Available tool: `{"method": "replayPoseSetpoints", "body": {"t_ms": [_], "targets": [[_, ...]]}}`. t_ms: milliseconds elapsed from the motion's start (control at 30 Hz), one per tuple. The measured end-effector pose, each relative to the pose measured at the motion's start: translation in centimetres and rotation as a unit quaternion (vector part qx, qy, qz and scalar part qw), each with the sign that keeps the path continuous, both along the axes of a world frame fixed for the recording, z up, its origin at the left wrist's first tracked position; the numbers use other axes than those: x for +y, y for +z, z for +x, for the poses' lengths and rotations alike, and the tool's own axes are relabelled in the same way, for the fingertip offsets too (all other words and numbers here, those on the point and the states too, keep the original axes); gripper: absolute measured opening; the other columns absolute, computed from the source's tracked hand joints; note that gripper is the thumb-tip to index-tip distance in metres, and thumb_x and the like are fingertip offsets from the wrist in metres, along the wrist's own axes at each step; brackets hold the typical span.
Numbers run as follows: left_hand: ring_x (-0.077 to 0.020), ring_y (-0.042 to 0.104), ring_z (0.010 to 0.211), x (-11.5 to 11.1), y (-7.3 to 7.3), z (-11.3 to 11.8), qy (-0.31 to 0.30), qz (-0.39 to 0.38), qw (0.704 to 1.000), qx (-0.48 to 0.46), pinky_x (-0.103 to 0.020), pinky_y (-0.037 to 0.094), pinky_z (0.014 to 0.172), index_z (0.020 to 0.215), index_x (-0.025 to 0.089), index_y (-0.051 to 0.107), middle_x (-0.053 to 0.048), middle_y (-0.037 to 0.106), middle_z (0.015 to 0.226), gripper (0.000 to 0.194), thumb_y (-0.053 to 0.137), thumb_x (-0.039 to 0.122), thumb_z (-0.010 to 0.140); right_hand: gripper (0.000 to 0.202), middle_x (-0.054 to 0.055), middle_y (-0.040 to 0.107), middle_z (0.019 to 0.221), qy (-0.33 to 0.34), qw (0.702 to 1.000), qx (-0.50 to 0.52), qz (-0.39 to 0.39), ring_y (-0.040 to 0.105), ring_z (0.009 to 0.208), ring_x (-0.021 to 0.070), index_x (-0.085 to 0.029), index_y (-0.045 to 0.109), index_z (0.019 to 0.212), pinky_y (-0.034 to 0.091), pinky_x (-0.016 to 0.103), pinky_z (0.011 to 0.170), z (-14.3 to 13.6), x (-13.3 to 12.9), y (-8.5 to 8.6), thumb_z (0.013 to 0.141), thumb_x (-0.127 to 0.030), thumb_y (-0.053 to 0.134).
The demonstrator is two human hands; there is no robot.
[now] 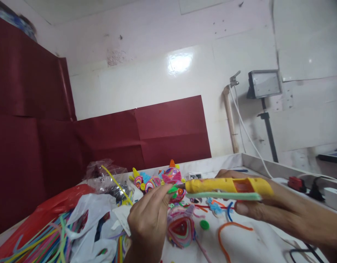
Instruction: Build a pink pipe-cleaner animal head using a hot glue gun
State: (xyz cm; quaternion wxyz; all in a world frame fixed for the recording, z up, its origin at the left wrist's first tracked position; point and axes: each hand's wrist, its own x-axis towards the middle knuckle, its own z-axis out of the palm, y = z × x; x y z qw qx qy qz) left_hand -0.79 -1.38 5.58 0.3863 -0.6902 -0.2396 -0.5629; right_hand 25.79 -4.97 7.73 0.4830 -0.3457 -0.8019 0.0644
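My left hand point(150, 219) is closed, fingertips pinching a small green piece point(173, 189). Its exact kind is unclear. The nozzle of a yellow glue gun point(209, 185) points at this piece, touching or almost touching it. My right hand point(256, 208) is wrapped round the glue gun's far side, its thumb showing underneath. Along the gun's lower edge runs a pale green pipe cleaner point(223, 196); whether the right hand grips it too, I cannot tell. Below lies a round multicoloured coiled pipe-cleaner piece point(181, 231) with a red centre. More coiled colourful figures point(153, 183) stand behind my left hand.
Loose pipe cleaners point(52, 241) lie at left beside a white plastic bag point(88, 212) and red bag point(56, 197). An orange pipe cleaner point(222, 239) and green button point(204, 224) rest on the white table. Plugs point(297, 184) and cables line the right side.
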Motion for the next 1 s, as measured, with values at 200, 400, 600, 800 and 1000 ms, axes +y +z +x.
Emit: {"method": "replayPoseSetpoints", "body": {"t_ms": [200, 400, 600, 800, 1000], "targets": [[-0.013, 0.074, 0.07, 0.1, 0.1, -0.1, 0.008, 0.004, 1.0, -0.001, -0.019, 0.058, 0.07, 0.096, 0.016, 0.069, -0.003, 0.078, 0.08, 0.017, 0.06, 0.007, 0.086, 0.026, 0.001, 0.067, 0.078, 0.048, 0.998, -0.048, -0.018, 0.062, 0.06, 0.0209, -0.031, 0.065, 0.086, 0.058, 0.03, 0.055, -0.7, -1.0, 0.9, 0.088, -0.054, 0.052], [-0.0133, 0.074, 0.072, 0.1, 0.0, -0.2, 0.013, 0.009, 1.0, -0.001, -0.02, 0.057, 0.071, 0.096, 0.016, 0.07, -0.002, 0.078, 0.08, 0.016, 0.062, 0.007, 0.085, 0.026, 0.001, 0.068, 0.103, 0.005, 0.996, -0.076, 0.038, 0.066, 0.087, 0.0251, -0.037, 0.059, 0.104, 0.058, 0.032, 0.063, -0.5, -1.2, 0.1, 0.09, -0.053, 0.045], [-0.0141, 0.074, 0.073, 0.1, -0.1, -0.2, 0.012, 0.0, 1.0, -0.001, -0.021, 0.058, 0.071, 0.097, 0.016, 0.069, -0.001, 0.078, 0.082, 0.016, 0.06, 0.007, 0.086, 0.021, 0.001, 0.063, 0.094, 0.009, 0.994, -0.102, 0.027, 0.061, 0.079, 0.022, -0.036, 0.055, 0.106, 0.054, 0.032, 0.065, -1.0, -1.3, 0.0, 0.091, -0.047, 0.045], [-0.0136, 0.074, 0.071, 0.2, -0.2, -0.2, 0.019, 0.013, 1.0, 0.004, -0.02, 0.057, 0.07, 0.095, 0.016, 0.069, -0.001, 0.078, 0.08, 0.014, 0.061, 0.009, 0.086, 0.019, 0.003, 0.059, 0.089, 0.018, 0.995, -0.099, 0.028, 0.057, 0.075, 0.0228, -0.033, 0.054, 0.097, 0.051, 0.034, 0.064, -1.5, -1.2, 0.1, 0.093, -0.046, 0.041], [-0.0128, 0.074, 0.069, 0.1, 0.0, -0.1, 0.022, 0.012, 1.0, 0.001, -0.019, 0.057, 0.069, 0.094, 0.015, 0.069, -0.001, 0.078, 0.078, 0.011, 0.062, 0.011, 0.087, 0.016, 0.003, 0.058, 0.092, 0.019, 0.992, -0.108, 0.056, 0.056, 0.079, 0.0234, -0.033, 0.052, 0.102, 0.051, 0.034, 0.066, -1.6, -0.9, 0.2, 0.093, -0.044, 0.043]]}}
